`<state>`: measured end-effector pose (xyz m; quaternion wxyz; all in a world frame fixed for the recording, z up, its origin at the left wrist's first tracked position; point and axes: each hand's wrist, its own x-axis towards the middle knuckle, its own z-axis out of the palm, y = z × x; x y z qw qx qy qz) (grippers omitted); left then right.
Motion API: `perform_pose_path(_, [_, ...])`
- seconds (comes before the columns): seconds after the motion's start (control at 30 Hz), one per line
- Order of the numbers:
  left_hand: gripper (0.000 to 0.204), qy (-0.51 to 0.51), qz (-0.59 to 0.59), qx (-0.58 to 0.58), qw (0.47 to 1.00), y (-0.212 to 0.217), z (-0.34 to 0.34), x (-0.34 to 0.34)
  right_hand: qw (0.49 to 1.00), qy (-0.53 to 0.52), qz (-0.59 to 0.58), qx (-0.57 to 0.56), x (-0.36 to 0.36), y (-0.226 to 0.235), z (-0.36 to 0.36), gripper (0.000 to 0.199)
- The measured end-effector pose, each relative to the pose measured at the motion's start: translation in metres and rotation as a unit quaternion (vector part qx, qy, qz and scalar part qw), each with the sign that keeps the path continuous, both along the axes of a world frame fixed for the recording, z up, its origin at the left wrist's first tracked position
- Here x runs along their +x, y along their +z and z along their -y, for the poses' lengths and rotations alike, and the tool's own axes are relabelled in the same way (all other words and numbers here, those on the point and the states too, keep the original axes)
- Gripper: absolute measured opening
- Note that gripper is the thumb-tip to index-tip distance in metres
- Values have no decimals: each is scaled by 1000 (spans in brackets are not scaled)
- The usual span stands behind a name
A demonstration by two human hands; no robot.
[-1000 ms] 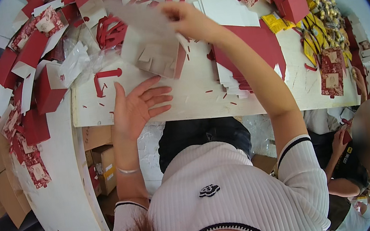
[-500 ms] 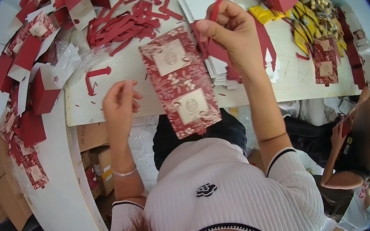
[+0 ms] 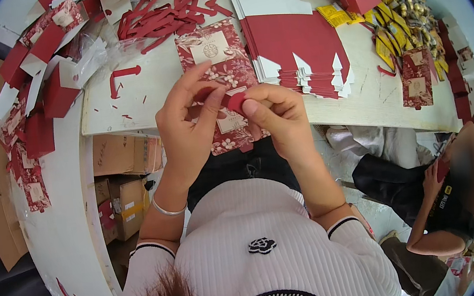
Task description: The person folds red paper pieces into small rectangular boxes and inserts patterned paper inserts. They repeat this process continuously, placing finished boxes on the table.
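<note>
Over the edge of the table, a short red ribbon strip is stretched between my two hands. My right hand pinches one end between thumb and fingers. My left hand has its thumb pressed to the strip's other side, its upper fingers partly raised. Beneath both hands lies a red floral printed card with cream square panels, its near end jutting past the table edge. The hands cover its middle. Right of the card is a stack of flat red-and-white box blanks.
Loose red strips are heaped at the back. Folded red boxes crowd the left, and yellow packets the right. A finished-looking floral piece lies near the right edge. Cartons stand underneath. Another person sits at lower right.
My right hand has come down from above the stack with the red strip. My left hand has moved right to meet it over the card and taken hold of the strip.
</note>
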<state>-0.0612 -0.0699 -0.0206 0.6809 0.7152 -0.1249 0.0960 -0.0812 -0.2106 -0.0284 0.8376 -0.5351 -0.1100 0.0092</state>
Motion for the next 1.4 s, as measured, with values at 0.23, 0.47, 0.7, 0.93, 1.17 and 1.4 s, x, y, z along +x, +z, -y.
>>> perform_pose_path(0.23, [21, -60, -33, -29, 997, -7, 8, -20, 980, -87, 40, -175, -17, -6, 8, 7])
perform_pose_path(0.47, [25, -79, 71, 81, 991, -3, 15, -25, 994, -30, -18, -99, -25, -9, 16, 9])
perform_pose_path(0.7, [14, -83, 23, 64, 994, -5, 12, -23, 994, -26, -33, -102, -21, -10, 11, 9])
perform_pose_path(0.93, [10, -42, 196, 209, 957, -12, -1, -11, 958, -107, 35, -265, -4, -10, 6, 9])
perform_pose_path(1.17, [10, 5, 78, 71, 994, -8, -12, 1, 951, -98, 170, -237, 26, -7, 4, 15])
perform_pose_path(1.4, [28, -161, -314, -4, 936, -45, -63, 22, 786, -84, 329, -517, 82, -2, 25, 10])
